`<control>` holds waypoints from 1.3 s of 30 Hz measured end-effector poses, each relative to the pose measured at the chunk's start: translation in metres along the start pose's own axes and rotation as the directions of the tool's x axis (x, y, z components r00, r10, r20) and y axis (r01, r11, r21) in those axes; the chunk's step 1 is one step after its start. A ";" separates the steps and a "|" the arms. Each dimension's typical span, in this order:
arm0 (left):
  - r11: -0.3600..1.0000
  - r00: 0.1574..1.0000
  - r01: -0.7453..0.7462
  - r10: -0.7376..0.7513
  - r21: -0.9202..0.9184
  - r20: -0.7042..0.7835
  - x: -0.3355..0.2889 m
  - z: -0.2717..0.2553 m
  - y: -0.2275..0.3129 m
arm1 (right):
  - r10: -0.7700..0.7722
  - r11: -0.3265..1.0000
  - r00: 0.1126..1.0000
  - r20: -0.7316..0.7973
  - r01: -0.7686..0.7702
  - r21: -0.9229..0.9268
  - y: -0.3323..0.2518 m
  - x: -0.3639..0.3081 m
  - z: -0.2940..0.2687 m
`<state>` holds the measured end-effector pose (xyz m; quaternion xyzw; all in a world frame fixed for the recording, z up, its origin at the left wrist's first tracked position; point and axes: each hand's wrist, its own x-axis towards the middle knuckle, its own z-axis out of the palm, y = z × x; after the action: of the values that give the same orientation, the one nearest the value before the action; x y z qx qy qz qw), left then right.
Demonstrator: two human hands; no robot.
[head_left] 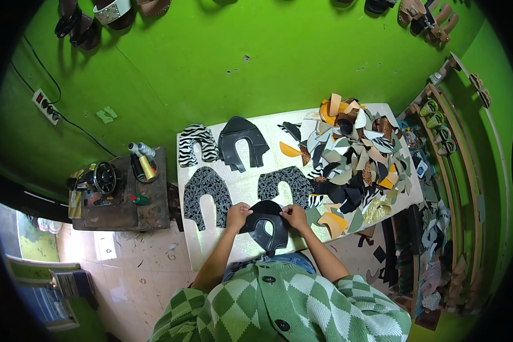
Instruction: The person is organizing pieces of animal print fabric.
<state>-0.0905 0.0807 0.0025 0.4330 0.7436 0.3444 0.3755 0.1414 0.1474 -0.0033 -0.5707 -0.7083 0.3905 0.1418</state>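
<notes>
At the table's near edge, my left hand and my right hand pinch opposite sides of a black horseshoe-shaped shoe-upper piece. Its rounded, dull black end points away from me. Below it, a glossy black part hangs toward my body; whether it is the same piece folded or a second one I cannot tell. Just beyond my right hand lies a black-and-grey patterned horseshoe piece. A similar patterned piece rests to the left of my left hand.
Zebra-print and black upper pieces lie at the table's far left. A heap of mixed offcuts covers its right side. A sewing machine and thread cones stand left. Sandals sit on a right-hand rack.
</notes>
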 end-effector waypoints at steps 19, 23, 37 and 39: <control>0.968 0.969 0.148 -0.101 -0.205 0.224 0.048 -0.008 -0.018 | 0.137 0.802 0.857 0.497 -0.390 0.452 -0.006 0.050 -0.018; 0.967 0.972 0.148 -0.104 -0.206 0.210 0.048 -0.007 -0.018 | 0.185 0.809 0.859 0.478 -0.409 0.422 -0.008 0.053 -0.013; 0.940 0.957 0.205 -0.135 -0.273 0.255 0.047 -0.002 -0.028 | 0.088 0.891 0.956 0.281 -0.201 0.406 0.017 0.048 0.008; 0.949 0.957 0.205 -0.143 -0.239 0.252 0.049 -0.001 -0.028 | 0.080 0.891 0.967 0.242 -0.178 0.417 0.020 0.048 0.012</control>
<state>-0.1186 0.1136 -0.0328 0.3491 0.6780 0.3522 0.5425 0.1325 0.1876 -0.0374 -0.5241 -0.5744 0.6079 0.1607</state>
